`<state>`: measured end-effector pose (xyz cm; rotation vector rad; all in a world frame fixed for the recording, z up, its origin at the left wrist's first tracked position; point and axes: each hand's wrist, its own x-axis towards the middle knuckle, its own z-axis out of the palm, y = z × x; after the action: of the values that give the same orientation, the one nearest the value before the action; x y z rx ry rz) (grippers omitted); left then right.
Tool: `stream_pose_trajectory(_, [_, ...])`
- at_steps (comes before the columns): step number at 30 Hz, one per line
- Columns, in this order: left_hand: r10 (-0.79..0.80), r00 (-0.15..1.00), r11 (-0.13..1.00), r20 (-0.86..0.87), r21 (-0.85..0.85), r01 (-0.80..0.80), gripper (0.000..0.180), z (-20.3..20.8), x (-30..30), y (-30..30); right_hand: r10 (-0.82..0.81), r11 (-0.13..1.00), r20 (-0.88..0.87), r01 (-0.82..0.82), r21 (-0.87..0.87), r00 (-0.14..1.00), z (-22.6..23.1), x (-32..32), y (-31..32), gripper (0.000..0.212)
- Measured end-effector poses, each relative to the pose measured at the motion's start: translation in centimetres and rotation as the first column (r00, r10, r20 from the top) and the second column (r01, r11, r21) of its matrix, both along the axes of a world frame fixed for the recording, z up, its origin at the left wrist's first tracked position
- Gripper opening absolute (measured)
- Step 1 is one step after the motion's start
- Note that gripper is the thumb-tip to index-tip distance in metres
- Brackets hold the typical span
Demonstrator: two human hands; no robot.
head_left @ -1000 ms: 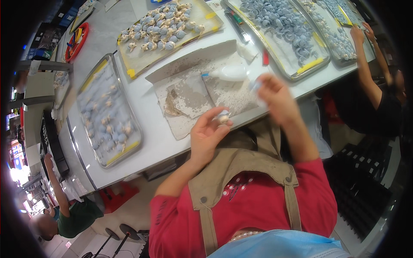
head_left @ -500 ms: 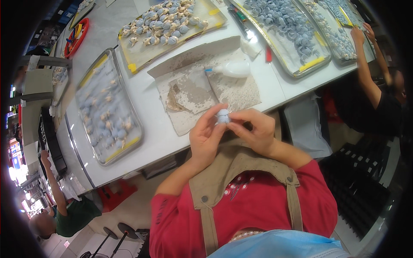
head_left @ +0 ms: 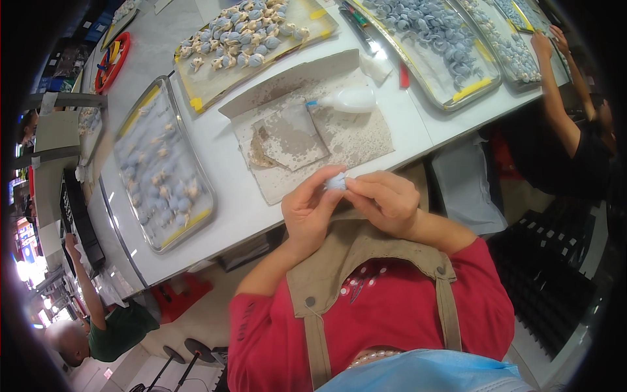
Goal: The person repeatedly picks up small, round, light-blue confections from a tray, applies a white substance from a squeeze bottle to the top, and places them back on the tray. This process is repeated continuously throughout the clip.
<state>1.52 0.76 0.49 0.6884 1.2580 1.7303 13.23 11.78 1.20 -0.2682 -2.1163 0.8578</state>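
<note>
A small pale-blue moulded piece [head_left: 336, 182] is pinched between my two hands, just off the table's near edge. My left hand [head_left: 309, 208] grips it between thumb and fingers from the left. From the right, the thumb and forefinger of my right hand [head_left: 384, 199] close on its other side. My fingertips hide part of the piece. Beyond my hands lies a stained cardboard sheet [head_left: 359, 140] with a raised back flap. On it are a smaller square of card [head_left: 294, 140] and a white squeeze bottle [head_left: 353, 100] with a blue tip, lying on its side.
Left stands a metal tray [head_left: 208, 215] of blue-and-cream figures under a clear film. A board [head_left: 215, 88] at the back carries many more. Pale-blue curved pieces fill a tray [head_left: 450, 104] at the right. Co-workers' arms [head_left: 552, 98] [head_left: 88, 281] show at both sides.
Both hands have shifted slightly left with the blue piece, which has turned between the fingers. My right fingers have come closer over it. The view has moved a little.
</note>
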Motion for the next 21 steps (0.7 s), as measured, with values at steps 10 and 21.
stream_pose_trajectory(10, [-0.06, 0.995, 0.995, -0.076, 0.07, 0.066, 0.027, 0.2, -0.5, -0.4, 0.361, 0.932, -0.064, -0.359, 0.038, 0.93, -0.8, -0.1, 3.9, 0.024])
stream_pose_trajectory(21, [-0.044, 0.998, 0.986, -0.033, 0.159, 0.049, 0.025, -0.6, -0.9, 0.3, 0.56, 0.249, -0.292, -0.493, -0.834, 0.776, -0.2, -1.3, 2.9, 0.037])
